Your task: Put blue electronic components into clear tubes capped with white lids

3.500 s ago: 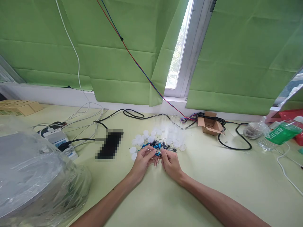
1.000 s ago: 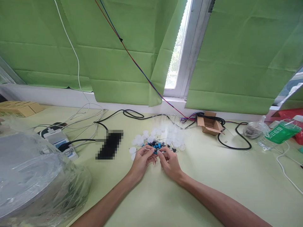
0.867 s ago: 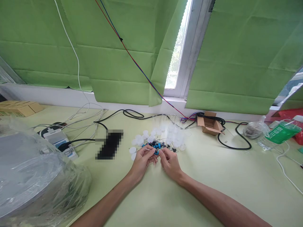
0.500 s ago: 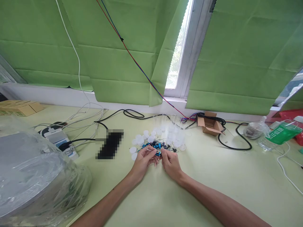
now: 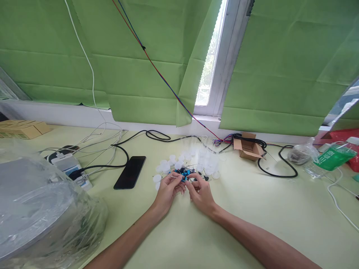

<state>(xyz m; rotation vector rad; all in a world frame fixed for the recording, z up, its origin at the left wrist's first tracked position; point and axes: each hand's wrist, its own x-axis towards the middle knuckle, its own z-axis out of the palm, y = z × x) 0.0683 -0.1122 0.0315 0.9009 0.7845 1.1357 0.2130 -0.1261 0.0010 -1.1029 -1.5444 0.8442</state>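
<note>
My left hand is closed, with a small shiny blue part pinched at its fingertips. A thin metal rod sticks out leftward over the fingers. The thumb and index finger of my right hand curve around the right end of the same part; its exact kind is too small to make out. Just beyond both hands lies a pile of small blue and black parts with thin pins. White round caps lie scattered left of the pile, and clear plastic tubes stand behind it.
A black phone lies left of the hands, near a power strip with cables. Bulky plastic wrapping fills the left front. An opened cardboard box, black cable, a bagged item and a tilted bottle are on the right.
My right thumb and index finger have spread from a tight pinch to a wider grip around the blue part. Both hands have shifted slightly left.
</note>
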